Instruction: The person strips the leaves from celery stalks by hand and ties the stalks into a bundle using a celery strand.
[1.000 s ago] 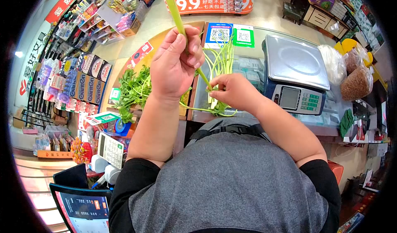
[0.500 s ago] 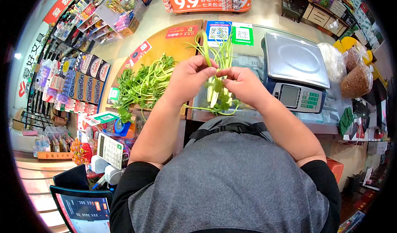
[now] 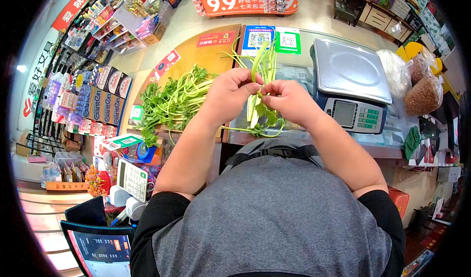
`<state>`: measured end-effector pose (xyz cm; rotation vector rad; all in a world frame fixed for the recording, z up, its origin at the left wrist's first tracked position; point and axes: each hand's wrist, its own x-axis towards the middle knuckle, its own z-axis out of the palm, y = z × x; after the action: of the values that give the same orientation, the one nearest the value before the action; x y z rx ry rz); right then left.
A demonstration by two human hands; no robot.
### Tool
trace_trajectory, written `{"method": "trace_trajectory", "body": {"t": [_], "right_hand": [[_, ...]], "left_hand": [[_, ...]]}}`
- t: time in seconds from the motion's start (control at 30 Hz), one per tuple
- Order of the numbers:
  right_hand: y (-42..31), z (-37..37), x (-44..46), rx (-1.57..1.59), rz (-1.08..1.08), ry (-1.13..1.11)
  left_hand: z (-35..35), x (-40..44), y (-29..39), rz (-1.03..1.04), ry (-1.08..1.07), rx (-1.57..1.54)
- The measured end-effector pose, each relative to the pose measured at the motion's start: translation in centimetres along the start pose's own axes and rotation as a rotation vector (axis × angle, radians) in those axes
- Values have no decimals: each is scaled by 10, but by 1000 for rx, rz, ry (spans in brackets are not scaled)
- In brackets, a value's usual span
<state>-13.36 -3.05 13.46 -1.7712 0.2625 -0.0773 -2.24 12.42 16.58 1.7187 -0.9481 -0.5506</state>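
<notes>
While a green stalk [image 3: 255,67] is pinched by the curled left hand [image 3: 230,93], its near part is gripped by the nearly closed right hand [image 3: 288,100]. It is held above the glass counter [image 3: 293,136], between a leafy bunch [image 3: 176,100] at left and a scale [image 3: 351,70] at right.

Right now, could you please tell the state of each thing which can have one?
Left grip: closed on stalk
Right grip: closed on stalk
Green stalk: pinched by both grips
Other stalks: lying down, partly hidden
Leafy greens: loosely piled
Weighing scale: display grey, no readable digits
Monitor: screen lit
</notes>
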Motion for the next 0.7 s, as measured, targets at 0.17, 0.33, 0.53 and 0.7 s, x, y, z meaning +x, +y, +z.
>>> {"method": "trace_trajectory", "body": {"t": [0.17, 0.33, 0.53, 0.7], "right_hand": [[4, -2, 1, -233, -106, -11], [-3, -3, -3, -251, -87, -6], [0, 2, -6, -119, -116, 25], [-3, -2, -8, -316, -97, 24]], "left_hand": [[6, -2, 2, 113, -1, 207], [9, -3, 11, 156, 10, 345], [15, -1, 9, 169, 86, 308], [13, 0, 9, 179, 43, 418]]}}
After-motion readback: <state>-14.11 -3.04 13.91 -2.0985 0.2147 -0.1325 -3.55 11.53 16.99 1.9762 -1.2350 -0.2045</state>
